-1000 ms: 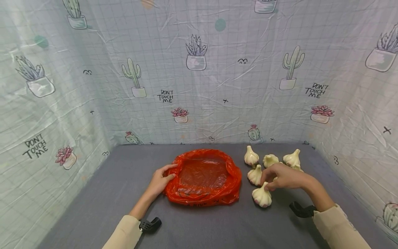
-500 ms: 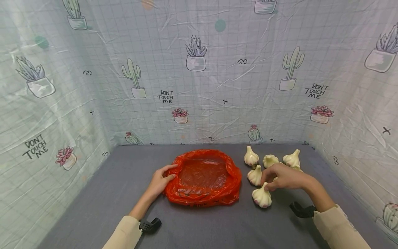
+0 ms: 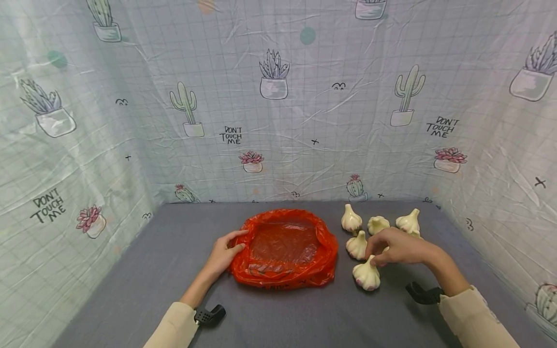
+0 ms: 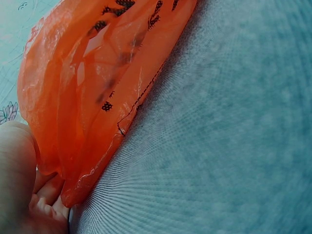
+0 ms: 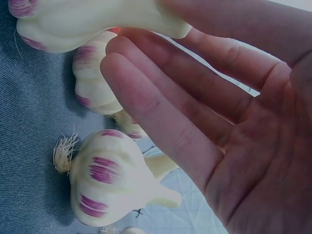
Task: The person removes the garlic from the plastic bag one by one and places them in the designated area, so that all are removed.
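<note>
A red plastic bag [image 3: 287,279] stands on the dark grey table with its mouth spread wide, black print on its front. My left hand [image 3: 224,252] grips the bag's left side between thumb and fingers; the left wrist view shows the thumb outside the thin orange-red film [image 4: 97,97]. To the right, my right hand [image 3: 402,247] pinches the neck of the nearest garlic bulb [image 3: 366,277] from above. In the right wrist view that garlic bulb [image 5: 73,24] has purple streaks, and the other fingers [image 5: 146,97] extend below its stem.
Several more garlic bulbs lie behind and beside my right hand, including one at the back left [image 3: 351,220], one in front of it [image 3: 357,245] and one at the back right [image 3: 409,221]. A patterned curtain [image 3: 278,121] encloses the table [image 3: 296,319] at the back and sides.
</note>
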Tool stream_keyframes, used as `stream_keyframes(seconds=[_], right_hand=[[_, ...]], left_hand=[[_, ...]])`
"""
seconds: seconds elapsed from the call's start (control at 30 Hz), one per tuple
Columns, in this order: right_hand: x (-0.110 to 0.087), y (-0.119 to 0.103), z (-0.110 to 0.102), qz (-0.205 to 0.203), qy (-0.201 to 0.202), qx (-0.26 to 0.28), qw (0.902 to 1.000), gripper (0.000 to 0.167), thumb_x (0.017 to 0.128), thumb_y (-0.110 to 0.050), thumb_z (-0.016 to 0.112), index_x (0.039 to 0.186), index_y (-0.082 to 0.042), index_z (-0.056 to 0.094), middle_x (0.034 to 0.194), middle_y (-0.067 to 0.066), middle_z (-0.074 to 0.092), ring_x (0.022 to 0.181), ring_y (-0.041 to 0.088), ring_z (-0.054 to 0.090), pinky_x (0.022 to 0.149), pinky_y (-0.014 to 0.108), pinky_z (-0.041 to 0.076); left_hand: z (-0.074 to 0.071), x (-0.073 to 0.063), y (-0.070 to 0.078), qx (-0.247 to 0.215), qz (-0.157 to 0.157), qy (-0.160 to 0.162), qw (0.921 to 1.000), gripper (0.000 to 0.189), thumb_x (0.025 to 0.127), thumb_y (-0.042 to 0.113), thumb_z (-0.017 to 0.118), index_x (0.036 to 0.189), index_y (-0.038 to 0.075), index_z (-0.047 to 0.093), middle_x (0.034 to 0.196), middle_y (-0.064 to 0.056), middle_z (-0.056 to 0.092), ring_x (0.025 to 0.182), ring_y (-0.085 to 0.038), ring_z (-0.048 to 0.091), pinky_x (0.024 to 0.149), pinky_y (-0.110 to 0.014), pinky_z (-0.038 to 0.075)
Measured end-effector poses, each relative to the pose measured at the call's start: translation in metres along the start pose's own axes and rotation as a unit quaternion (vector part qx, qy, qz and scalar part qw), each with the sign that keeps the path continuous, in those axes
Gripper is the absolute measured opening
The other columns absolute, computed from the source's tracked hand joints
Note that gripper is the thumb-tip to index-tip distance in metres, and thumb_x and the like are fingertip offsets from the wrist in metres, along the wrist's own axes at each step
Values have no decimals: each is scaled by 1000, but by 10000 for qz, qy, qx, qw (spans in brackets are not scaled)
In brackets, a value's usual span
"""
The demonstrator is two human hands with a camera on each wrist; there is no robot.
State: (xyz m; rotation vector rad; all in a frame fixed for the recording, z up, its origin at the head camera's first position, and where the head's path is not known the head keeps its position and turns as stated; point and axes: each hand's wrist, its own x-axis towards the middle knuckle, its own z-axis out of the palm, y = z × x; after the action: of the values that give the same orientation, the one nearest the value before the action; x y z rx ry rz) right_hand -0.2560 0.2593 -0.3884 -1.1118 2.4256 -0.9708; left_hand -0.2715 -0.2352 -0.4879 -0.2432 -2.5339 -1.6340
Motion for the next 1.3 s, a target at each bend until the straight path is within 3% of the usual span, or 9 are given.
stream_keyframes(seconds=[0.77, 1.1, 1.3], right_hand=[[-3, -1, -4, 4, 130, -112, 9999, 9, 89, -10, 76, 97, -14, 77, 88, -4, 76, 80, 7, 71, 65, 27, 57], [-7, -5, -10, 45, 215, -98, 9997, 9, 93, -13, 74, 101, -12, 76, 96, 0, 76, 86, 6, 71, 69, 28, 57], [-9, -6, -11, 178, 213, -11, 9996, 11, 93, -13, 73, 103, -10, 76, 99, 3, 76, 88, 8, 71, 70, 28, 57]], left_hand=[[0, 1, 0, 49, -21, 12, 10000, 40, 97, 5, 67, 136, 13, 68, 143, -15, 63, 129, -29, 59, 96, -20, 47], [0, 1, 2, 154, -92, 54, 9998, 41, 98, 0, 63, 138, 4, 65, 147, -22, 59, 133, -36, 55, 96, -21, 47], [0, 1, 0, 193, -13, 80, 9998, 40, 97, 4, 66, 137, 11, 67, 145, -16, 61, 133, -31, 57, 98, -21, 46]])
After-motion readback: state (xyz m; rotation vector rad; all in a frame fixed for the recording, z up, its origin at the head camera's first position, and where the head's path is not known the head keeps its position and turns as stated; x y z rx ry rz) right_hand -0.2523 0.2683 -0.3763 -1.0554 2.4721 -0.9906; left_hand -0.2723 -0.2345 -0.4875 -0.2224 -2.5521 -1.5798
